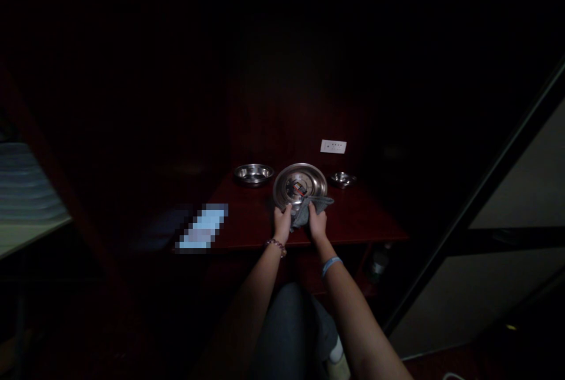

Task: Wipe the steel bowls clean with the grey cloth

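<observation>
A shiny round metal basin (318, 177) is tilted up over the dark red desk, its inside facing me and a label at its centre. My left hand (282, 221) grips the near left rim, thumb on the inside. At the near right rim, my right hand (318, 224) is closed on a grey cloth (302, 215), which lies against the basin's lower edge. The fingers under the rim are hidden on both sides.
On the desk (353, 215) stand a metal basin (253, 175) at back left and a smaller metal bowl (343, 180) at right. A blurred bright screen (203, 228) lies left. A white socket (333, 146) is on the wall; a bottle (378, 265) stands below, right.
</observation>
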Motion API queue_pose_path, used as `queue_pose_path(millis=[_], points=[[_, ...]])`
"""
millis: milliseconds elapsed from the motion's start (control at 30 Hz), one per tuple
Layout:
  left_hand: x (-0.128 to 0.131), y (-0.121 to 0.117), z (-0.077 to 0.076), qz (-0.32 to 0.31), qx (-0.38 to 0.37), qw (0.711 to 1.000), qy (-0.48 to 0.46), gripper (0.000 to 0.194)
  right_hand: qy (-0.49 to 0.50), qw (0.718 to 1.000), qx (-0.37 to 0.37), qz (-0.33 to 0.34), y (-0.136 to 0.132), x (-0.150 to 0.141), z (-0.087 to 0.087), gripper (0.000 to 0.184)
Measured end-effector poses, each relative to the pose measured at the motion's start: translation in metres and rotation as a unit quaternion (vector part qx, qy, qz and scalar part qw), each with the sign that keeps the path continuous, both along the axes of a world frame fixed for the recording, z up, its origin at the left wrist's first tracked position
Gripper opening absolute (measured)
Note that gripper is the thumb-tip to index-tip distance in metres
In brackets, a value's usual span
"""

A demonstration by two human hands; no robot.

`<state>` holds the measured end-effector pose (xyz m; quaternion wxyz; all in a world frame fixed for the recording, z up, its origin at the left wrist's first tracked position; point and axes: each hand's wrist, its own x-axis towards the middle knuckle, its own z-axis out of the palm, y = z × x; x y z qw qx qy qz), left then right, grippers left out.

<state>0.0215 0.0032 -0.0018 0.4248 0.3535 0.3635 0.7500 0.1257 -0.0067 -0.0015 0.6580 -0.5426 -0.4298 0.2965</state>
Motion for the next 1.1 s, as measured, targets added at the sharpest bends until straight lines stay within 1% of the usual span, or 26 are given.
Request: queue_pose_path(millis=[167, 367, 567, 767, 933, 1100], points=[[0.001, -0.003, 0.004, -0.014, 0.017, 1.0, 0.003, 0.031, 0.017, 1.0, -0.002, -0.006, -0.003, -0.001, 0.003, 0.042], [0.003, -0.005, 0.006, -0.013, 0.005, 1.0, 0.006, 0.038, 0.026, 1.0, 0.003, -0.003, -0.003, -0.001, 0.002, 0.046], [0.002, -0.005, 0.007, -0.004, 0.003, 1.0, 0.01, 0.031, 0.01, 1.0, -0.008, 0.001, -0.003, -0.001, 0.002, 0.044], [0.0, -0.002, 0.003, -0.003, -0.006, 1.0, 0.007, 0.026, 0.006, 1.0, 0.001, 0.009, -0.003, -0.001, 0.002, 0.042], [-0.001, 0.001, -0.001, 0.012, -0.014, 1.0, 0.004, 0.022, 0.006, 1.0, 0.003, 0.012, 0.002, 0.0, -0.004, 0.042], [-0.001, -0.002, 0.003, 0.023, -0.016, 1.0, -0.004, 0.019, -0.002, 1.0, 0.007, 0.015, 0.006, 0.001, -0.009, 0.043]])
